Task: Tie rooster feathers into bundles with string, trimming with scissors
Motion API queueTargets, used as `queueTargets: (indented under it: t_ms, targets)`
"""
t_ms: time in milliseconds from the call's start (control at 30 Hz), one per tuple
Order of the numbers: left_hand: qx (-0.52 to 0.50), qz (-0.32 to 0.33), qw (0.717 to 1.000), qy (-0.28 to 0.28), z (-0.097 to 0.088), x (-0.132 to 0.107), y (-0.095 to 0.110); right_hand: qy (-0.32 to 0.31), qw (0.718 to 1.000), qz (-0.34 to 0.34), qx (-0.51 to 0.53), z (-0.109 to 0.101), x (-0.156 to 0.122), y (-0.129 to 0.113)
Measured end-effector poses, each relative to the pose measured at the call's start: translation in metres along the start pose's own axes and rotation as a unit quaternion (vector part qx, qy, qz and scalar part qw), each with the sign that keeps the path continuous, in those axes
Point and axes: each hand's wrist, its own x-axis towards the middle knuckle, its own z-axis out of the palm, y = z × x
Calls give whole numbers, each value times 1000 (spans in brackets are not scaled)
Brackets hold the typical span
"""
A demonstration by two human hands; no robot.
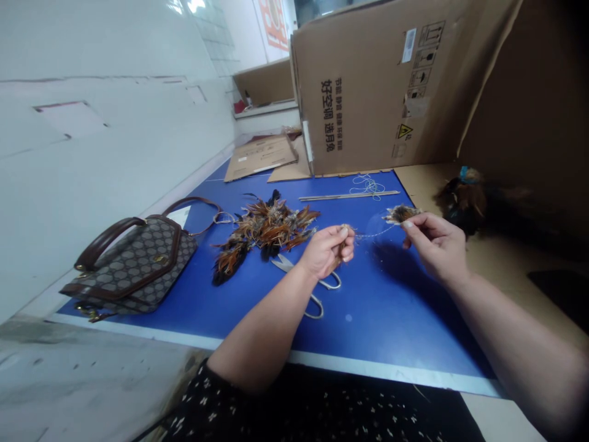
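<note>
My left hand [327,250] is closed in a pinch above the blue tabletop, with a thin pale string [378,232] running from its fingertips. Across from it, my right hand [435,245] grips a small bunch of brown feathers [399,213] between thumb and fingers. The string spans the gap between the two hands. Beneath my left hand lies a pair of scissors [315,303], partly covered by the wrist. A heap of brown and black feathers [269,226] rests just left of that hand.
A patterned handbag [138,264] stands on the left of the blue table [368,344]. Thin sticks [352,196] and tangled string [368,184] lie at the back. A large cardboard box [368,92] rises behind. Dark feathers tied with blue [467,199] sit on cardboard at the right.
</note>
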Motion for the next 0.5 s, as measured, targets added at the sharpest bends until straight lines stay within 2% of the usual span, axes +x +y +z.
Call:
queueTargets:
  t_ms: [67,167,233,300,367,433,500]
  targets:
    - [7,-1,1000,2,-1,0,-1,-2,998,-27,-55,3,1,2]
    - [27,-4,1000,8,-2,1,-4,46,983,-95,-153,5,5,6]
    - [48,-7,999,4,-3,1,-7,49,972,-130,-192,5,6,6]
    - [64,-14,998,-7,-2,1,-10,-14,975,-139,-172,7,3,3]
    - [70,-23,997,-22,-1,-1,-13,-128,981,-109,-101,11,-3,-2]
    - [68,-28,997,-34,2,-3,-14,-240,969,-58,-13,18,-10,-7]
    - [65,-25,997,-40,4,-4,-14,-297,953,-9,53,25,-16,-10]
